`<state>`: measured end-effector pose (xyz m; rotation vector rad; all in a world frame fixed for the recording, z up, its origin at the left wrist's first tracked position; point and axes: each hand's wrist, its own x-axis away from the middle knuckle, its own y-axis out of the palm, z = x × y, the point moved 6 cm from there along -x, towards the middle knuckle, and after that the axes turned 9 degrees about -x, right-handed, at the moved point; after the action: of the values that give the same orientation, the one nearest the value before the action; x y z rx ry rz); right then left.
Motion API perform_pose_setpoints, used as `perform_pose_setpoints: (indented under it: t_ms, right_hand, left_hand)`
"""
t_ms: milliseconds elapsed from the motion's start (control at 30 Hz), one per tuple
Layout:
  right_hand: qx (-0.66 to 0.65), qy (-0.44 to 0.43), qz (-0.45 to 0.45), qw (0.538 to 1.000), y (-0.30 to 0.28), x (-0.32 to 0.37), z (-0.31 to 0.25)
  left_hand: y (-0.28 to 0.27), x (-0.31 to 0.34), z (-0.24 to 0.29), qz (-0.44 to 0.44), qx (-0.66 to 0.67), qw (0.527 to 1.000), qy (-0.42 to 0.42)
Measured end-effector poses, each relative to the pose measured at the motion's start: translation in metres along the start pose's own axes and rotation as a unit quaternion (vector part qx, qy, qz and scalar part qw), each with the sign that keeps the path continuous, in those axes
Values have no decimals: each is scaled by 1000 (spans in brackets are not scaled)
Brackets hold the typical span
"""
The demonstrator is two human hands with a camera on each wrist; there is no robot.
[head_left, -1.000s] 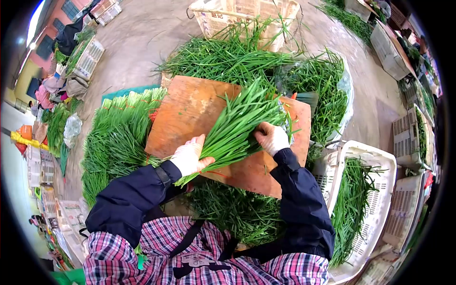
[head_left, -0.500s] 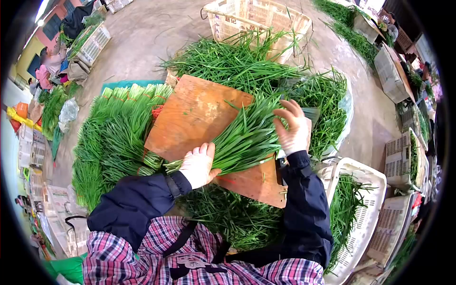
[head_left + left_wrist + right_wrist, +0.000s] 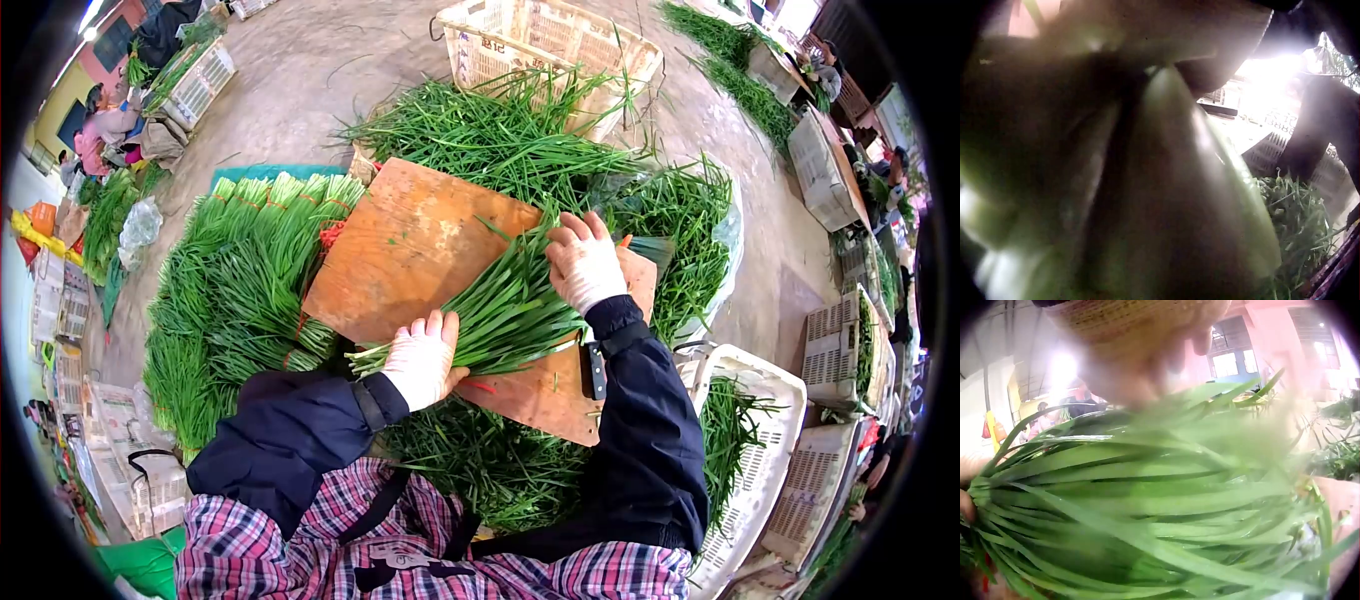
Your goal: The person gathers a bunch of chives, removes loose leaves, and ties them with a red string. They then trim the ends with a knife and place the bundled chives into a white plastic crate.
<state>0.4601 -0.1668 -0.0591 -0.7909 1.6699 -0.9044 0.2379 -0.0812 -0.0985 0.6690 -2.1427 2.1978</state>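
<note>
A bunch of garlic chives (image 3: 515,305) lies slantwise over the wooden board (image 3: 400,235), its long flat leaves fanned to the upper right. My left hand (image 3: 420,360), wrapped in white at the palm, grips the bunch near its stem end. Over the leaf end, my right hand (image 3: 583,265) rests with loosely bent fingers. In the right wrist view, the leaves (image 3: 1147,487) spread close below that hand, and fingers of the left hand pinch them together at the left edge. Blurred pale stems (image 3: 1172,187) fill the left wrist view. A black-handled knife (image 3: 594,370) lies by the right sleeve.
Tied chive bunches (image 3: 250,270) are stacked left of the board. Loose chives (image 3: 490,130) heap behind it, with more below its near edge (image 3: 490,460). A white crate (image 3: 745,500) stands at the right, and another crate (image 3: 480,50) stands behind the heap.
My right hand first held the leaf end, then lifted off with spread fingers, and now has come down over the leaves. My left hand has shifted slightly right and nearer with the bunch.
</note>
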Motion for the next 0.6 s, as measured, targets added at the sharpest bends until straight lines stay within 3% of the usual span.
perform_pose_setpoints:
  t_ms: [67, 100, 133, 167, 200, 267, 333, 367, 400, 467, 533, 600]
  right_hand:
    - [-85, 60, 41, 994, -10, 5, 3]
    - [-207, 130, 106, 964, -9, 17, 18]
    - [-323, 197, 167, 910, -8, 29, 36]
    - [-417, 291, 255, 823, -12, 49, 63]
    - [-496, 377, 335, 707, -12, 67, 84]
    - [-478, 380, 472, 636, -50, 76, 90]
    - [-352, 367, 483, 712, -71, 95, 128]
    - [-144, 351, 434, 817, -89, 96, 130]
    - [-100, 309, 437, 839, -112, 80, 105]
    - [-109, 285, 401, 864, -122, 66, 96]
    - [-285, 208, 372, 859, -103, 57, 99]
    - [-320, 247, 239, 883, -85, 47, 89]
  left_hand:
    - [-1, 2, 3, 10, -9, 1000, 4]
    - [-1, 4, 5, 20, -14, 1000, 9]
    - [-2, 5, 6, 30, -20, 999, 12]
    - [-3, 6, 7, 28, -21, 999, 10]
    - [-3, 8, 8, 37, -25, 999, 11]
    - [-1, 11, 10, 54, -36, 998, 18]
    - [-1, 16, 13, 76, -41, 996, 35]
    - [-3, 17, 15, 83, -46, 995, 40]
    - [-3, 19, 18, 89, -51, 994, 45]
    - [6, 17, 19, 80, -54, 994, 48]
    - [7, 20, 21, 86, -53, 993, 53]
    - [11, 21, 23, 94, -49, 993, 55]
